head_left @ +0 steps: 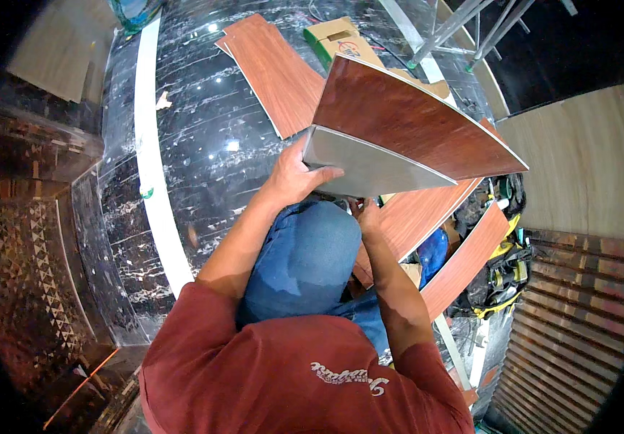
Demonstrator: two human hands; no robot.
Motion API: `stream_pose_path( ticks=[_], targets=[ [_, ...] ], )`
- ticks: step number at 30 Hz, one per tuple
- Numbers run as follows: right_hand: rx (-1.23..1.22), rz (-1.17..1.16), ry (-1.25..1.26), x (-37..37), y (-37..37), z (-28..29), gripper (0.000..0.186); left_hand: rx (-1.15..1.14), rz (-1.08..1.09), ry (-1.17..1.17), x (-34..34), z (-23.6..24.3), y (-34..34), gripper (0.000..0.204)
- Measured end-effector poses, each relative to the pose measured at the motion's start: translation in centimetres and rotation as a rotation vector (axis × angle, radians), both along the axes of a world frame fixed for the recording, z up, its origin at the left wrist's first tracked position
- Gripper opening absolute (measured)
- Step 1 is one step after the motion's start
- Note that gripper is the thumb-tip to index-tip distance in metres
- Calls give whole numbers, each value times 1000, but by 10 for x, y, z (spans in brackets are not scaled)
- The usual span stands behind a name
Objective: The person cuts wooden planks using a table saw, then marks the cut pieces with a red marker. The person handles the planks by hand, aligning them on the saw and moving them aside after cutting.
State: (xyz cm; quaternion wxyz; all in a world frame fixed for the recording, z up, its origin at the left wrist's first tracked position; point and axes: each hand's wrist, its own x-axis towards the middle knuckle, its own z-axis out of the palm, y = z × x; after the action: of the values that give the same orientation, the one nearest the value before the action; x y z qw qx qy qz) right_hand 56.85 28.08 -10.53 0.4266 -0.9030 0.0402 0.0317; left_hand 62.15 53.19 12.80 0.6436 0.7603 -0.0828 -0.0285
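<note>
A grey-faced panel point(373, 163) with a pale edge stands tilted in front of my raised knee. My left hand point(301, 173) grips its left end, the thumb flat on the grey face and the fingers behind the edge. Directly beyond it rises a reddish-brown wood-look panel point(413, 116), its lower part covered by the grey one; I cannot tell whether the two are joined. Under the grey panel's lower edge, close to my knee, my right hand point(367, 213) is closed with curled fingers. What it holds, if anything, is hidden.
Loose wood-look planks point(276, 72) lie on the dark marbled floor ahead. Others lie to the right, with a narrow plank point(464, 260) over a black and yellow tool bag point(503, 278). A cardboard box point(341, 40) and metal stand legs point(464, 32) are at the far side.
</note>
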Motion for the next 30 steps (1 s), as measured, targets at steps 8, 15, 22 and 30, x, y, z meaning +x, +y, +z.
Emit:
stream_pose_path(
  ticks=[8, 15, 22, 30],
  targets=[
    [-143, 18, 24, 8, -11, 12, 33, -36, -56, 5, 6, -1, -6, 45],
    [-135, 90, -120, 17, -34, 8, 30, -142, 32, -84, 10, 13, -18, 45],
    [-137, 131, -146, 35, -30, 40, 21, -106, 3, -171, 16, 18, -23, 39],
    [-172, 179, -138, 51, -52, 21, 20, -168, -17, -69, 27, 17, -27, 35]
  ],
)
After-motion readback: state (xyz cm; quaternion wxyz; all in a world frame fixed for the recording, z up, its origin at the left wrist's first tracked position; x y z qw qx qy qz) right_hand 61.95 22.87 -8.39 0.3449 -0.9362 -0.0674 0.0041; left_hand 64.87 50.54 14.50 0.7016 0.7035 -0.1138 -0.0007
